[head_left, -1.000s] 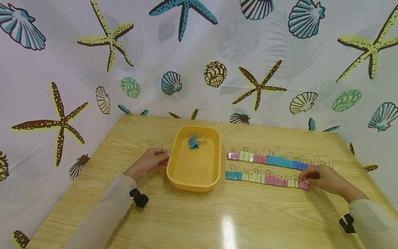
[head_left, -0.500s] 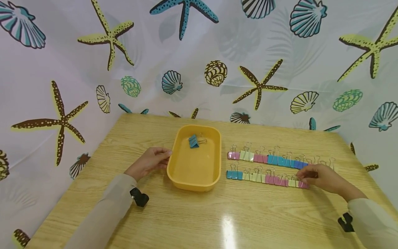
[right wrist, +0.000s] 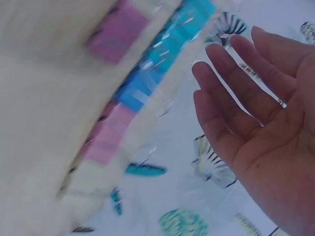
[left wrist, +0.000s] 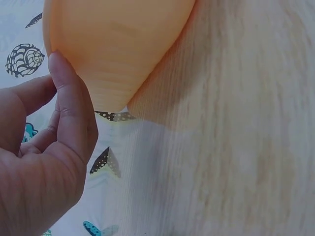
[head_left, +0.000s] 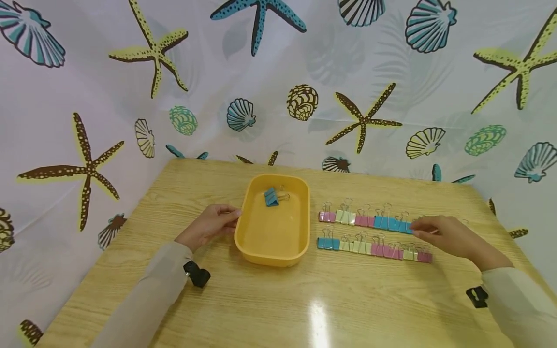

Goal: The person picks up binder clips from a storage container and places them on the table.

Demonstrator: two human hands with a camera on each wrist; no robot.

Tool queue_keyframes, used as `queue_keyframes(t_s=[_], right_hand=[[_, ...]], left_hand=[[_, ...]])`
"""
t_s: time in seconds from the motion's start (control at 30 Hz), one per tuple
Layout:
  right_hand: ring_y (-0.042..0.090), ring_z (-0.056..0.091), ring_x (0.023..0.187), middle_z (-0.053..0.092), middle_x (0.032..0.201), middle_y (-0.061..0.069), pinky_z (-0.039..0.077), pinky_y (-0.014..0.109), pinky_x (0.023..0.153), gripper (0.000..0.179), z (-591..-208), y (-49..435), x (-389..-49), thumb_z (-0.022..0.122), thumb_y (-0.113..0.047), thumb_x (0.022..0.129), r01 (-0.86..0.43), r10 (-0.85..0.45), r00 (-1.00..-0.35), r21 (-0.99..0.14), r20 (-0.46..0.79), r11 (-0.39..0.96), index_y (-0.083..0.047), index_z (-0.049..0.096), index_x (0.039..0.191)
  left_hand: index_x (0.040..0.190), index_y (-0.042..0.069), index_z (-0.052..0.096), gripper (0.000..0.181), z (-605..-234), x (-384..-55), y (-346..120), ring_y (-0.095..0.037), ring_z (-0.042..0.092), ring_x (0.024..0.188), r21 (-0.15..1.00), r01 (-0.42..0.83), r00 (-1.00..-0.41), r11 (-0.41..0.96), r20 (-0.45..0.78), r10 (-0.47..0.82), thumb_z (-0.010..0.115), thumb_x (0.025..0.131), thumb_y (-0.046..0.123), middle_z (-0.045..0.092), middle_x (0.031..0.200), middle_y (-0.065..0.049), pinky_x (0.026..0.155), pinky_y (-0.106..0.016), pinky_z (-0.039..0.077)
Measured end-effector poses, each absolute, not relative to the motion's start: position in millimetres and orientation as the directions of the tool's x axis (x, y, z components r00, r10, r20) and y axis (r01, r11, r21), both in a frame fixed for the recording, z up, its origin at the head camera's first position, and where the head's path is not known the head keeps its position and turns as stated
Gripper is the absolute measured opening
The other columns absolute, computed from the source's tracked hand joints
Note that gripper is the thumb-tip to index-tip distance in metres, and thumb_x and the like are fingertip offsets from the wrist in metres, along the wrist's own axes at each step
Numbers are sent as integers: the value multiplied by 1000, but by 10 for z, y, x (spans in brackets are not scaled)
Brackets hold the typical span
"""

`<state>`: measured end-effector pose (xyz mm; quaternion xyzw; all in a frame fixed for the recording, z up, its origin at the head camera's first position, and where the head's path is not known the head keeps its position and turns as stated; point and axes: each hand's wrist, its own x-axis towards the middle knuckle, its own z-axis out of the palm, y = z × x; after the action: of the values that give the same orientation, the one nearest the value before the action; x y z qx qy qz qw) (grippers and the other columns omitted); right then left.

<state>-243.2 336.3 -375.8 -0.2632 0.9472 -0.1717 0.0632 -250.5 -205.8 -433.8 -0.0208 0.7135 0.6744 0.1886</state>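
At the left side of a yellow plastic tray [head_left: 274,262], my left hand [head_left: 210,224] touches the rim with its fingertips. In the left wrist view, the loosely bent fingers meet the outside of the tray wall [left wrist: 123,29]. One blue binder clip [head_left: 271,197] lies inside the tray. My right hand [head_left: 450,237] hovers over the right end of the far row of binder clips [head_left: 364,221], hiding part of it. Seen from the right wrist, its fingers [right wrist: 231,73] are spread and hold nothing, beside that row's blue clip [right wrist: 140,88] and pink clip [right wrist: 110,130].
A second row of binder clips [head_left: 361,247], in blue, pale yellow and pink, runs nearer to me. Both rows stand on the wooden table [head_left: 243,309] right of the tray, handles upward. Behind the table hangs a cloth [head_left: 278,72] printed with shells and starfish.
My right hand has left the pink clip at the near row's right end and moved away from me, over the far row. The left hand and tray stay put.
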Motion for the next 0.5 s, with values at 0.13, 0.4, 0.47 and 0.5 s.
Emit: queue_keyframes(t_s=[0.13, 0.4, 0.47, 0.5], right_hand=[[25, 66, 92, 69, 106, 9, 56, 42, 78, 25, -3607, 2985, -2517, 58, -18, 97, -511, -559, -829, -393, -11, 765, -3, 67, 115], [25, 64, 96, 68, 109, 11, 53, 47, 87, 27, -3482, 2056, -2887, 54, -23, 100, -521, -574, -816, -509, 63, 685, -6, 68, 115], [26, 64, 96, 69, 107, 11, 53, 48, 87, 26, -3474, 1850, -2968, 55, -22, 99, -514, -568, -819, -541, 80, 666, -6, 68, 114], [25, 65, 96, 69, 106, 10, 53, 47, 87, 25, -3472, 1753, -3011, 55, -22, 99, -505, -558, -825, -554, 86, 662, -6, 69, 113]], left_hand=[[127, -10, 51, 40, -4338, -2504, -2066, -13, 64, 79, 956, -278, -929, 92, -292, 226, 55, 99, 18, 64, 96, -9, 73, -25, 57], [129, -7, 52, 40, -4345, -2522, -2108, -14, 64, 84, 957, -262, -932, 126, -284, 224, 54, 100, 20, 62, 103, -13, 76, -26, 57], [128, -8, 52, 40, -4346, -2526, -2094, -13, 64, 82, 960, -256, -932, 116, -277, 233, 54, 100, 20, 63, 100, -12, 75, -25, 57], [128, -9, 52, 41, -4349, -2525, -2090, -13, 64, 81, 961, -251, -932, 117, -273, 240, 54, 100, 20, 63, 99, -11, 75, -25, 57]])
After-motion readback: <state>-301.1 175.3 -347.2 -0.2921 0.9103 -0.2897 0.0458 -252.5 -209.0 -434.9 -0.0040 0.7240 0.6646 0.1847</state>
